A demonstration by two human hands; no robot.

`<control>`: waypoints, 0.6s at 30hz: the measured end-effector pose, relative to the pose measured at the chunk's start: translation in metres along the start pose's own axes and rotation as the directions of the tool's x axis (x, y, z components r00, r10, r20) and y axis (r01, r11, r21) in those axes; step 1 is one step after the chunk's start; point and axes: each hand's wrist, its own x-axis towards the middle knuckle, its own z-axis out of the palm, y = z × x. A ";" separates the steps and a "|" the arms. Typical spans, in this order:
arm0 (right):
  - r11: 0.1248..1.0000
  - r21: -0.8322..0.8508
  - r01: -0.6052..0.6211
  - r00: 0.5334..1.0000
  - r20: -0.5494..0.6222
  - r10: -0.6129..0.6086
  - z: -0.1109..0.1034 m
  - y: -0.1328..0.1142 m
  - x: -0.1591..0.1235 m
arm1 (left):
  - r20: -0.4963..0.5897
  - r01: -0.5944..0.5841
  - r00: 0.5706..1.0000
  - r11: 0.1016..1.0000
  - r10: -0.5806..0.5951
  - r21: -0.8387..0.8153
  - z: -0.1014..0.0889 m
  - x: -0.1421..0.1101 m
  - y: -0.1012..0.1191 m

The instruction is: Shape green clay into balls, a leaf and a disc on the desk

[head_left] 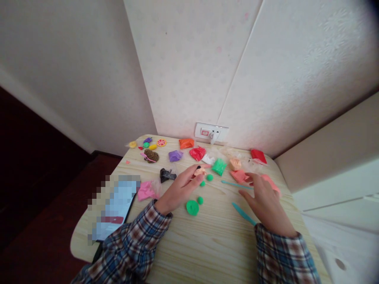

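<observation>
My left hand [181, 185] is closed around a small peach-coloured clay piece [200, 171] that has a black bit beside it. Just right of those fingers lie green clay balls [210, 178], and nearer me a flat green clay disc [192, 207] with another small ball touching its edge. My right hand [265, 201] hovers with thumb and fingers apart, nothing visible between them. Beneath its fingertips are a coral clay packet [239, 176] and a thin blue modelling stick [235, 184]. A blue clay knife [243, 213] lies by the wrist, its near end hidden by the sleeve.
Clay packets lie toward the back: orange [186, 143], purple [175, 156], green [219, 167], red [258, 156]. Black [167, 175] and pink [146, 191] ones are left of my hand. A phone [117, 209] rests at the left edge. A socket [211, 132] is on the wall.
</observation>
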 end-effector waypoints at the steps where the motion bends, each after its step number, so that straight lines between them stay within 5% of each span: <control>1: 1.000 -0.010 -0.005 1.000 -0.029 0.005 -0.004 -0.002 0.000 | 0.010 -0.015 1.000 1.000 0.015 0.017 0.000 -0.001 0.000; 4: 0.982 0.183 0.052 0.998 -0.029 -0.047 -0.019 -0.017 0.002 | 0.019 -0.066 0.998 0.996 0.065 0.054 0.000 -0.002 0.000; 6: 0.886 0.452 0.101 0.982 0.098 -0.162 -0.028 -0.035 0.006 | 0.008 -0.078 0.997 0.994 0.077 0.077 0.000 -0.002 0.000; 9: 0.707 0.694 0.133 0.893 0.225 -0.389 -0.033 -0.065 0.014 | -0.007 -0.074 0.997 0.995 0.074 0.065 0.001 0.000 -0.001; 11: 0.663 0.730 0.166 0.864 0.216 -0.454 -0.031 -0.081 0.019 | -0.011 -0.056 0.998 0.998 0.056 -0.006 0.001 0.001 -0.002; 18: 0.689 0.693 0.212 0.871 0.186 -0.455 -0.022 -0.090 0.021 | -0.050 0.036 0.998 0.983 -0.046 -0.181 -0.001 0.001 -0.004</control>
